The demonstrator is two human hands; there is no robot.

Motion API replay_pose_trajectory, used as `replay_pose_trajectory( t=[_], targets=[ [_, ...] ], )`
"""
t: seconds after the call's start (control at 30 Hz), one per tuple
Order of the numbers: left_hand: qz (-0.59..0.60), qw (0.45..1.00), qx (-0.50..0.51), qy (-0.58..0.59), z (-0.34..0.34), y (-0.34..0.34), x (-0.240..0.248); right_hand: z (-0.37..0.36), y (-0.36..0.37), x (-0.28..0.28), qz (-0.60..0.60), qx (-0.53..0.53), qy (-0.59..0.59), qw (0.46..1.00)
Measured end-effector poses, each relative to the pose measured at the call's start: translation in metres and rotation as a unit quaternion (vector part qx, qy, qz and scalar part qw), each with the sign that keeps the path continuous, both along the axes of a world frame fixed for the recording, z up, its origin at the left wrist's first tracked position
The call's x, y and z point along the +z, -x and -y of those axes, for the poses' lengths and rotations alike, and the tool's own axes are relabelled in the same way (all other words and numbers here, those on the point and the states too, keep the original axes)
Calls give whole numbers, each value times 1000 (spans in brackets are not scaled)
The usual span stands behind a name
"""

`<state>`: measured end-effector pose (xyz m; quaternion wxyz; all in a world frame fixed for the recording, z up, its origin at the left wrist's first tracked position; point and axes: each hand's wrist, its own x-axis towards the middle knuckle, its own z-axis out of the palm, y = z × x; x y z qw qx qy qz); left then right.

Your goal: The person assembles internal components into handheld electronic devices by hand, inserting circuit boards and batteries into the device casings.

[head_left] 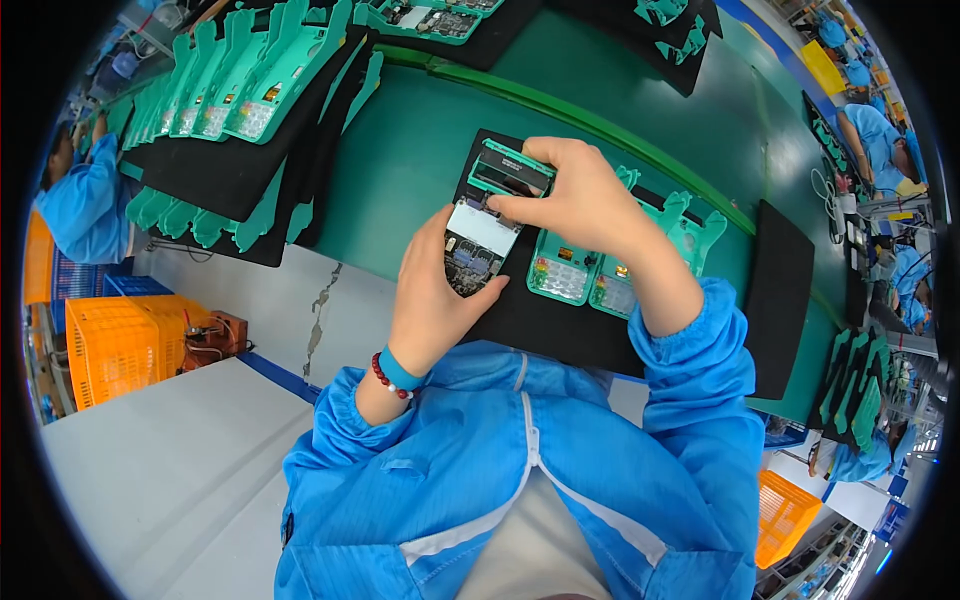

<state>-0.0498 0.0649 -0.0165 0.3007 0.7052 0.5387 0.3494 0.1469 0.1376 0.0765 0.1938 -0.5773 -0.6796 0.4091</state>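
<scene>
A circuit board assembly (478,232) with a white block across its middle is held just over the dark mat. My left hand (432,290) is closed around its lower end, thumb on one side and fingers on the other. At its top sits a green-framed dark screen (507,172), pinched between the thumb and fingers of my right hand (585,200). Whether the screen is fastened to the board I cannot tell. Beside my right wrist, green housings (562,268) with clear keypads lie on the black mat (540,325).
Black trays (215,170) carrying several green housings are stacked at the left. More boards in green housings (430,18) lie at the far side. A green rail (590,118) crosses the table. An orange crate (120,345) stands at lower left; co-workers (85,205) sit at both sides.
</scene>
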Motion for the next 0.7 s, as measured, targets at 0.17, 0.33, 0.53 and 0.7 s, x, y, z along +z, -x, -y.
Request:
replay_pose_trajectory(
  t=[0.17, 0.33, 0.53, 0.7],
  targets=[
    [-89, 990, -43, -101, -4, 10, 23, 19, -13, -7, -99, 20, -158, 982],
    [286, 910, -243, 176, -8, 31, 40, 47, -29, -14, -297, 122, -220, 921],
    [103, 970, -219, 32, 16, 14, 54, 94, -39, -24, -651, -43, 195, 732],
    [-38, 968, -218, -122, 30, 6, 62, 113, -38, -39, -479, -138, 190, 846]
  ],
)
